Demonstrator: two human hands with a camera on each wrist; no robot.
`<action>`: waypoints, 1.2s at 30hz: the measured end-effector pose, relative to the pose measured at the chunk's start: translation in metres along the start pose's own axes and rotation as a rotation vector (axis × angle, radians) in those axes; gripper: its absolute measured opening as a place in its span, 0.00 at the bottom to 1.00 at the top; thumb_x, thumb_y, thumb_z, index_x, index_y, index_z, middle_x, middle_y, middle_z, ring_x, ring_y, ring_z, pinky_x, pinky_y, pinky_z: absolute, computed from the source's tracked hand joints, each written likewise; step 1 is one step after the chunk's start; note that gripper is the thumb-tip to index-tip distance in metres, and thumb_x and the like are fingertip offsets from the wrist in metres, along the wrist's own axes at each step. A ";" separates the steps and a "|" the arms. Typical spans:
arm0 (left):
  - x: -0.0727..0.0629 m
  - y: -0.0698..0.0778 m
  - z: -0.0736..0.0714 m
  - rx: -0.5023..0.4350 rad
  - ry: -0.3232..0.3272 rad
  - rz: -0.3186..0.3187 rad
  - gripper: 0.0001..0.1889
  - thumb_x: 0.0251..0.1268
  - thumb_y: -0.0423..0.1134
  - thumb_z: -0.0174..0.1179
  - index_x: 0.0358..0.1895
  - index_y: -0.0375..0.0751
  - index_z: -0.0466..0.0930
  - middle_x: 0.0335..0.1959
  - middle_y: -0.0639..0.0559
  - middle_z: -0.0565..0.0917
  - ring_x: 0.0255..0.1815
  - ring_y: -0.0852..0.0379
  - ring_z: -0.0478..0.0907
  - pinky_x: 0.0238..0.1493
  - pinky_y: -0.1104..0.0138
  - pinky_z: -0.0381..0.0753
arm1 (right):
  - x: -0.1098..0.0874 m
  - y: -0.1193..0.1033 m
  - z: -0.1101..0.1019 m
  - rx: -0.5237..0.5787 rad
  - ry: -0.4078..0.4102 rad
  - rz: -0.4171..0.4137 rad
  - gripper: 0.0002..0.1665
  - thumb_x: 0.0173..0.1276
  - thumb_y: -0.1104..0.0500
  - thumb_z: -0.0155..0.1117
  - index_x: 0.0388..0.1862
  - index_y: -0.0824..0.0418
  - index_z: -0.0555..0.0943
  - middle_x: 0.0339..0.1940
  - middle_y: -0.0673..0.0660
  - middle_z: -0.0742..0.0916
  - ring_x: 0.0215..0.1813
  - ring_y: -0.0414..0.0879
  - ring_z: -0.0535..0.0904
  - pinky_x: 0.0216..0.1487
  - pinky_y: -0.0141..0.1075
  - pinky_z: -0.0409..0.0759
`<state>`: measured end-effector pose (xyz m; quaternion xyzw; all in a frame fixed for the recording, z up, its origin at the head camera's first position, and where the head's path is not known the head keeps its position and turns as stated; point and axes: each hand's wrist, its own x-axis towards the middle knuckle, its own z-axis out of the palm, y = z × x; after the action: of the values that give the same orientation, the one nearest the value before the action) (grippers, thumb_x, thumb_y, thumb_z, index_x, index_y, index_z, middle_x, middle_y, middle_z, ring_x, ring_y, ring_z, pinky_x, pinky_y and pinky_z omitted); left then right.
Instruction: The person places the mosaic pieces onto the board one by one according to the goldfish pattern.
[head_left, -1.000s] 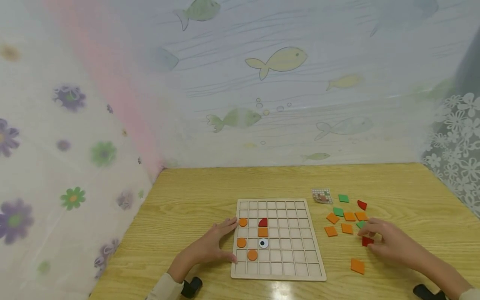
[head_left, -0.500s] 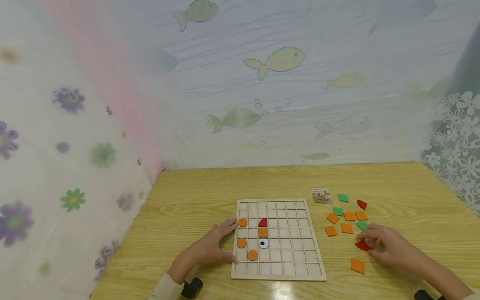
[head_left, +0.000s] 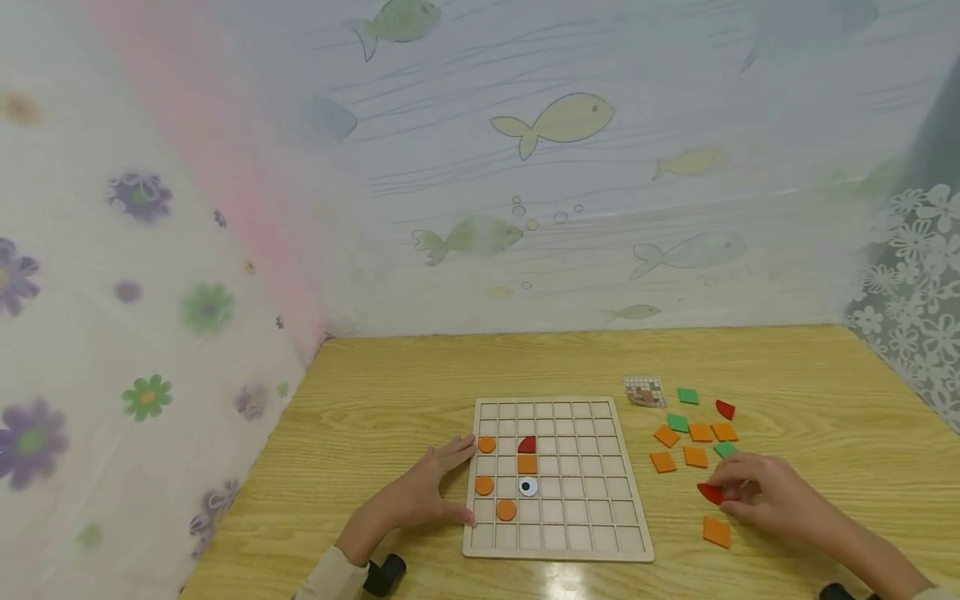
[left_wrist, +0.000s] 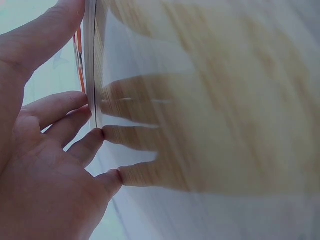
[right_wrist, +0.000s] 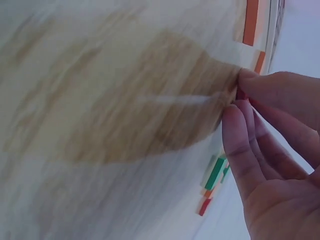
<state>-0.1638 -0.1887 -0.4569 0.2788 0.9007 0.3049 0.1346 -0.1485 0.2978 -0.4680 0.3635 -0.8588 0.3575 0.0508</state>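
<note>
In the head view, a wooden grid board (head_left: 580,487) lies on the table. My left hand (head_left: 431,486) touches its left edge with fingers and thumb spread apart; the left wrist view shows the fingertips (left_wrist: 95,135) against that edge. On the board sit several orange discs (head_left: 506,510), a red quarter-circle tile (head_left: 528,445), an orange square tile (head_left: 527,464) and a white eye disc (head_left: 528,486). To the right of the board, my right hand (head_left: 772,493) pinches another red quarter-circle tile (head_left: 709,493) between thumb and fingers, partly hidden by them.
Several orange square tiles (head_left: 695,457), green square tiles (head_left: 687,396) and a red quarter-circle tile (head_left: 725,409) lie right of the board. A lone orange tile (head_left: 716,532) is nearer the front. Behind the board lies a small picture card (head_left: 645,392). Printed curtains (head_left: 570,275) hang behind the table.
My right hand has shifted slightly left with the red quarter-circle tile, whose angle between the fingers has changed. My left hand stays at the board's edge.
</note>
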 end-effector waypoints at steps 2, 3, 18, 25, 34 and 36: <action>0.000 0.000 0.000 0.002 0.001 0.002 0.51 0.45 0.57 0.71 0.72 0.37 0.58 0.74 0.46 0.54 0.75 0.43 0.46 0.69 0.41 0.40 | 0.001 -0.001 0.001 -0.002 0.000 0.012 0.13 0.49 0.71 0.73 0.34 0.62 0.83 0.31 0.47 0.82 0.28 0.31 0.74 0.22 0.28 0.76; 0.000 -0.001 0.000 0.003 0.001 0.002 0.52 0.45 0.57 0.71 0.72 0.37 0.58 0.74 0.46 0.54 0.75 0.43 0.46 0.69 0.41 0.40 | 0.001 -0.001 0.001 -0.004 0.001 0.018 0.12 0.49 0.71 0.73 0.34 0.62 0.83 0.31 0.46 0.82 0.28 0.31 0.73 0.22 0.28 0.76; 0.000 0.000 -0.001 -0.018 -0.011 0.001 0.51 0.47 0.58 0.70 0.72 0.37 0.57 0.75 0.47 0.53 0.75 0.44 0.45 0.69 0.41 0.38 | 0.007 -0.006 0.008 -0.061 0.029 0.037 0.15 0.45 0.72 0.73 0.31 0.58 0.83 0.29 0.43 0.80 0.27 0.32 0.72 0.22 0.28 0.74; 0.000 -0.001 0.000 -0.022 -0.015 -0.003 0.51 0.47 0.57 0.70 0.73 0.37 0.56 0.75 0.47 0.53 0.75 0.44 0.44 0.70 0.42 0.38 | 0.017 -0.013 0.012 -0.082 0.039 -0.003 0.16 0.45 0.70 0.74 0.33 0.56 0.84 0.31 0.44 0.82 0.28 0.32 0.73 0.25 0.28 0.76; 0.000 -0.001 0.000 -0.018 -0.019 -0.012 0.51 0.47 0.56 0.70 0.73 0.38 0.56 0.75 0.48 0.52 0.75 0.45 0.44 0.70 0.43 0.37 | 0.033 -0.026 0.024 0.044 0.047 -0.090 0.18 0.44 0.76 0.70 0.33 0.58 0.82 0.30 0.47 0.80 0.26 0.34 0.74 0.23 0.27 0.77; 0.000 -0.001 0.000 -0.020 -0.020 -0.014 0.51 0.47 0.56 0.70 0.73 0.38 0.56 0.75 0.48 0.52 0.75 0.45 0.44 0.70 0.43 0.37 | 0.038 -0.029 0.027 0.060 0.046 -0.101 0.18 0.44 0.76 0.70 0.33 0.58 0.82 0.31 0.49 0.81 0.26 0.34 0.74 0.24 0.27 0.77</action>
<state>-0.1645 -0.1895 -0.4578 0.2741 0.8982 0.3100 0.1485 -0.1521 0.2440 -0.4581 0.3996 -0.8267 0.3884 0.0775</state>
